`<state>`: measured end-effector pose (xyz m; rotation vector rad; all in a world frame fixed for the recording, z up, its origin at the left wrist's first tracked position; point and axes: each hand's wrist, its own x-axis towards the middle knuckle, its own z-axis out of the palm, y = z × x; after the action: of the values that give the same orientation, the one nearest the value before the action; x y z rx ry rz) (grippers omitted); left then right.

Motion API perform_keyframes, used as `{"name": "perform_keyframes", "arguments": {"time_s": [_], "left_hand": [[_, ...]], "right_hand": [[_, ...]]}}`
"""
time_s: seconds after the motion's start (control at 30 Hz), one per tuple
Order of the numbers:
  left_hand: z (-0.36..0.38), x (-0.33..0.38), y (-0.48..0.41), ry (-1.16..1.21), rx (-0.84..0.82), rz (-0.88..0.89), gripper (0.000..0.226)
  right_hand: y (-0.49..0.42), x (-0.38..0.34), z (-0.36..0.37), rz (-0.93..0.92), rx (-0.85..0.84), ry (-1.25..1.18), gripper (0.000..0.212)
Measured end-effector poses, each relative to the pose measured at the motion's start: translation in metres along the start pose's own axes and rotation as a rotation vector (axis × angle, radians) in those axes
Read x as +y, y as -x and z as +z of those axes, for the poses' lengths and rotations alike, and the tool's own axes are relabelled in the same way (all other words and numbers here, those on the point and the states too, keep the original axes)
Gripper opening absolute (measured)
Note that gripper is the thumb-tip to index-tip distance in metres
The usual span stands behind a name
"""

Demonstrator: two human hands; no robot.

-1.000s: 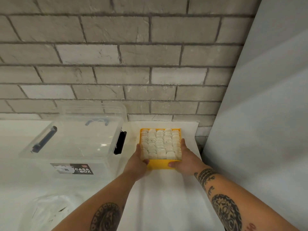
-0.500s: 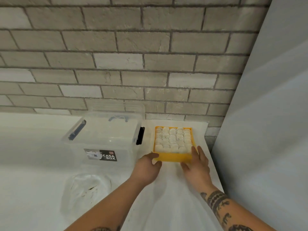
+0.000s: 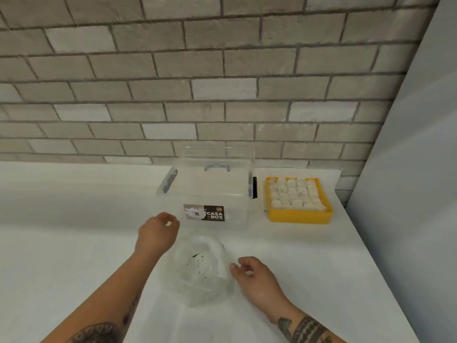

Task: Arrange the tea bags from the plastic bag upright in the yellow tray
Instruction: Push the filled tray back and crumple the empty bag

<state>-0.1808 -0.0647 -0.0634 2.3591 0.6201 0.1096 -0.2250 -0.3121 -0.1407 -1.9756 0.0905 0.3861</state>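
Boxy yellow tray (image 3: pixel 299 216) of rounded tea bags (image 3: pixel 294 194); crinkled clear plastic bag (image 3: pixel 200 268)

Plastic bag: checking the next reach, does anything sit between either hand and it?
Nothing visible does. The left hand is at the far left edge of the plastic bag, the right hand at its right edge; the clear box stands beyond it.
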Motion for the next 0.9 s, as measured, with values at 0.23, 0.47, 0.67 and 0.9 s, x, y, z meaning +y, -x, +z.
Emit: {"name": "perform_keyframes", "arguments": {"time_s": [0.23,0.47,0.67,0.9], "left_hand": [[0.028,-0.053,0.0,0.378,-0.419,-0.267,0.047],[0.013,-0.052,-0.006,0.583,-0.392,-0.209,0.016],[0.012,-0.044,0.003,0.681,-0.535,-0.219,0.018],[0.006,-0.019,0.016,0.745,-0.761,-0.144,0.037]], "right_hand": [[0.01,-0.026,0.057,0.216,0.005,-0.205,0.031],[0.017,-0.052,0.017,0.173,0.251,-0.395,0.027],[0.033,-0.053,-0.007,0.113,0.158,-0.42,0.033],[0.043,-0.055,0.011,-0.172,0.137,0.068,0.095]]}}
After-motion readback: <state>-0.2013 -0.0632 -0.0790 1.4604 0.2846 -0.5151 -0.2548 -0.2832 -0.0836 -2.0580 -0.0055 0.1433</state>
